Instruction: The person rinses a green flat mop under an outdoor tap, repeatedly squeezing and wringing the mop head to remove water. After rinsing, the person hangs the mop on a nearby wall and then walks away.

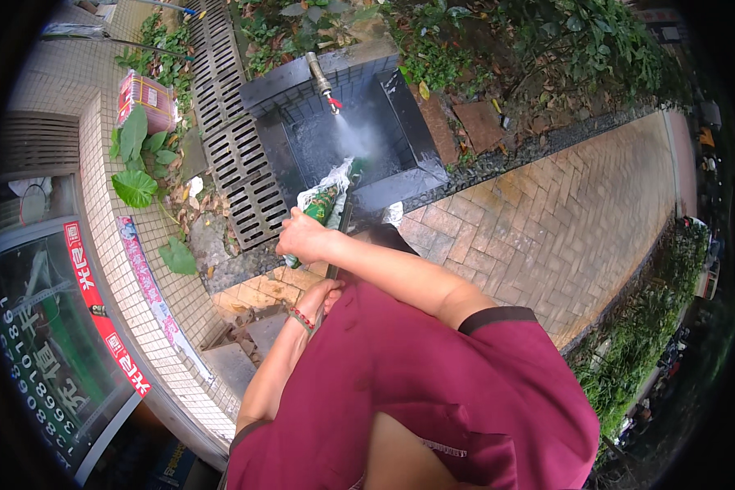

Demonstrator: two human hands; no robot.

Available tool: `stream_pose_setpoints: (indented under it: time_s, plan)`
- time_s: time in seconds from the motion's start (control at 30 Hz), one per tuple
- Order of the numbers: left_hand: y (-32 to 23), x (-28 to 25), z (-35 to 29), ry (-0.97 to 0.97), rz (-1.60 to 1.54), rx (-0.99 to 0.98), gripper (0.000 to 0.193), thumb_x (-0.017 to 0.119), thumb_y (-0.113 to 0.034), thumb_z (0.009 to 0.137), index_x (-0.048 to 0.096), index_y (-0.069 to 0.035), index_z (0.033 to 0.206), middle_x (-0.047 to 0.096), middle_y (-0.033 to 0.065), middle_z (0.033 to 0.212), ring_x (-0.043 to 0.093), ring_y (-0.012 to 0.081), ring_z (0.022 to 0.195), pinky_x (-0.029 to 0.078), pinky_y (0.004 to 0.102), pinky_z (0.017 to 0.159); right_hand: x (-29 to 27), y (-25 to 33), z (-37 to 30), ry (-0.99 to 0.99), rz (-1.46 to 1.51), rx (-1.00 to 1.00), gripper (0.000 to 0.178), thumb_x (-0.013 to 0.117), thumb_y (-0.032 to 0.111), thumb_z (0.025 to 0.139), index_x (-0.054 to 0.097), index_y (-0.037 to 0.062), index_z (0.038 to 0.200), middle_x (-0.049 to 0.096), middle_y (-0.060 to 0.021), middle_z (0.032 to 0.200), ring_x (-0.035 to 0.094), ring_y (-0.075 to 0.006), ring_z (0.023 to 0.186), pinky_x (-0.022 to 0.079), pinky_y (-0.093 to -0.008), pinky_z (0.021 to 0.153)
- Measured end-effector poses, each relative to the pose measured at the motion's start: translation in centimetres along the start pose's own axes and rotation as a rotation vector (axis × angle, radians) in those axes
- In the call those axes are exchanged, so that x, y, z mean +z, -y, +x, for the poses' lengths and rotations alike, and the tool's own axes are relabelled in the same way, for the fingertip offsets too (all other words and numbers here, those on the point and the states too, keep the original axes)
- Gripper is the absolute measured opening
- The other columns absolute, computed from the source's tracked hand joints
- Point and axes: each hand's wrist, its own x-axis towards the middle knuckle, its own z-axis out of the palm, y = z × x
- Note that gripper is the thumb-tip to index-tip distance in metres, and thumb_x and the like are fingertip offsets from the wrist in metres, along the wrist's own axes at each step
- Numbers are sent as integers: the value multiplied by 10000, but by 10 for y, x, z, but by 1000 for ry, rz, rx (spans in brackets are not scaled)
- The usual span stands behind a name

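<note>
My right hand (302,238) is closed round a green, gold-patterned thing with white, crumpled-looking parts (322,206); whether it is a packet or a cloth I cannot tell. Its far end reaches over the dark tiled basin (429,168), just short of the spray. Water gushes from a metal tap (320,75) with a red handle and spreads as mist inside the basin. Close to my body, my left hand (325,296), with a red beaded bracelet at the wrist, has curled fingers. What it grips is hidden; a dark, narrow edge shows just beyond it.
A slotted drain grate (241,175) runs left of the basin. Brick paving (539,224) stretches to the right. Plants and soil (457,49) lie behind the basin. At left are a tiled wall (110,163), a red-and-white package (149,104) and broad leaves (134,188).
</note>
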Motion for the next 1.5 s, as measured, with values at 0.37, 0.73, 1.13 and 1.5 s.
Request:
stream_pose_setpoints:
  time_s: [0.37,0.73,1.13,1.5]
  plan:
    - [-37,2,-3,92,68,147,131,452,-160,926,527,-66,874,374,-74,571,302,26,414,232,191,375,-9,0,-13,-297,-140,111,99,602,156,715,677,207,756,616,28,719,569,-183,843,370,-359,823]
    - [-61,-6,71,-131,350,110,171,561,-66,844,486,-71,690,447,0,545,423,104,412,347,243,370,86,-51,-22,-287,258,268,325,692,159,608,611,167,922,597,-6,870,537,-215,972,335,-400,822]
    - [-89,28,77,-85,55,113,77,518,-109,901,506,-71,835,405,-50,587,344,48,443,258,201,386,1,-110,18,21,194,32,302,653,77,616,653,176,902,653,-15,836,573,-224,957,363,-403,804]
    - [-87,20,98,-98,-24,68,79,593,-108,868,547,-57,830,490,-11,627,447,67,470,360,185,393,8,-107,15,130,156,37,387,685,139,654,659,236,1027,669,-3,922,575,-210,1000,363,-402,849]
